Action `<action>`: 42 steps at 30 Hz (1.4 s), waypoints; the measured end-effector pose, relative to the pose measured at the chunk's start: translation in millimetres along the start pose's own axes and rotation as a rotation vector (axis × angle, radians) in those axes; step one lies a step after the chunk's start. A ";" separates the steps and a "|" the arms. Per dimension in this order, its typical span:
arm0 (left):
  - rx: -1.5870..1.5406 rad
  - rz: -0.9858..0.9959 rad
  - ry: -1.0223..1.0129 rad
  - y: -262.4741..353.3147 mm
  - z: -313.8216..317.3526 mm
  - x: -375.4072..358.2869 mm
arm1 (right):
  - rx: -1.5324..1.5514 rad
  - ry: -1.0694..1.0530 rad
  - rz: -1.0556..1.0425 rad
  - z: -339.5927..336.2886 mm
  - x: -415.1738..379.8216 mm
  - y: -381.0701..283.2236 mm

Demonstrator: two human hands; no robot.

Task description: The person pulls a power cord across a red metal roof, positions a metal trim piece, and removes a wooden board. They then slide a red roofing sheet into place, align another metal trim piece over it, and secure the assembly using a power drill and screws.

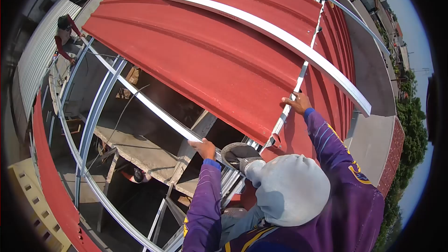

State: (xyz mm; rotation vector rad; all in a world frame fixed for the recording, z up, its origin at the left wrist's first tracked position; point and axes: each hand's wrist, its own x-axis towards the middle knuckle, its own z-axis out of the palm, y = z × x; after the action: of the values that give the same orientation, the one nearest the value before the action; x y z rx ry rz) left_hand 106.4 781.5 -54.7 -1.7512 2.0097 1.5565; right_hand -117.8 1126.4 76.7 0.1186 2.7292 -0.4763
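My left hand [204,149] is closed around the near end of a long silver metal channel [149,104], which slopes away across the open roof frame to the upper left. My right hand [299,103] rests at the silver ridge strip [303,71] between two red roofing slopes, its fingers curled over the strip's edge. Left of that hand spreads a ribbed red roofing sheet [219,77]. Across the sheet and ridge lies another loose metal channel [280,34]. My shoe [240,155] is braced near the ridge's lower end, below my bent knee [291,189].
At the upper left a co-worker [67,37] in red sleeves crouches by the channel's far end. Another person [138,175] is partly visible below, inside the building. Curved metal beams [95,112] span a deep opening with a concrete ledge [140,149]. Trees [413,126] stand beyond the right roof edge.
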 end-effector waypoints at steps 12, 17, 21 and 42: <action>0.218 -0.099 0.092 30.4 5.3 -17.4 | 0.209 -0.048 0.165 2.5 4.9 -35.3; 0.236 -0.071 0.084 28.7 3.2 -17.6 | 0.118 -0.088 0.249 5.8 13.3 -26.2; 0.285 -0.023 0.069 33.0 -1.2 -18.9 | -0.032 -0.137 0.297 6.7 17.5 -21.1; 0.211 -0.391 -0.205 33.8 -24.2 13.5 | -0.179 -0.308 0.484 -6.2 9.0 -69.1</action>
State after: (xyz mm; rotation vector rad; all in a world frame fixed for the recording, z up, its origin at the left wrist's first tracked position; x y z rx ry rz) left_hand 88.7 750.2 -29.9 -1.6942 1.5565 1.2887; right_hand -138.2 1063.8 100.4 0.5892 2.3171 -0.0999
